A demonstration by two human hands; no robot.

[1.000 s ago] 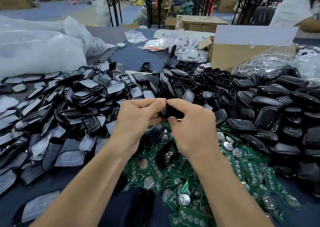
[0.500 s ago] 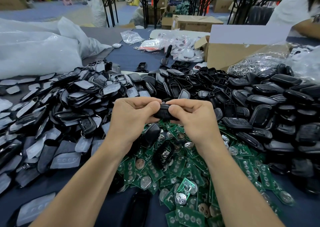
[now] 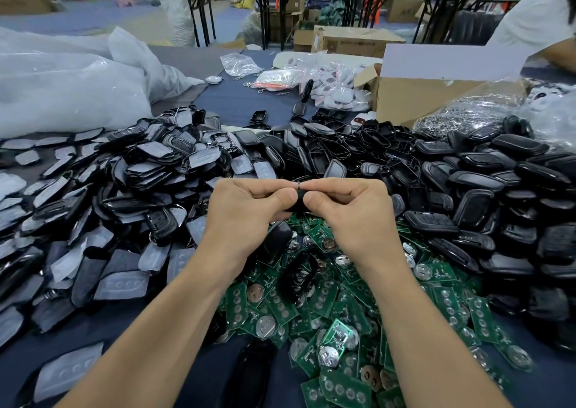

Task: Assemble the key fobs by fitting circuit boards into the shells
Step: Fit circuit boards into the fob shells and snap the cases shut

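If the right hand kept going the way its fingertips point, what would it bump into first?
The right hand points across at the left hand. First comes the black key fob pinched between both; straight beyond that, probably the left hand itself, which is nearly touching.

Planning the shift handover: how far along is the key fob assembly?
Done, seemingly: closed fobs heaped on the right. In hand: left hand and right hand pinch one black shell together. Left: many green circuit boards and open shells lie loose.

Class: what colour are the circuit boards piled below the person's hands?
The circuit boards are green with silvery round parts, clearest in the head view.
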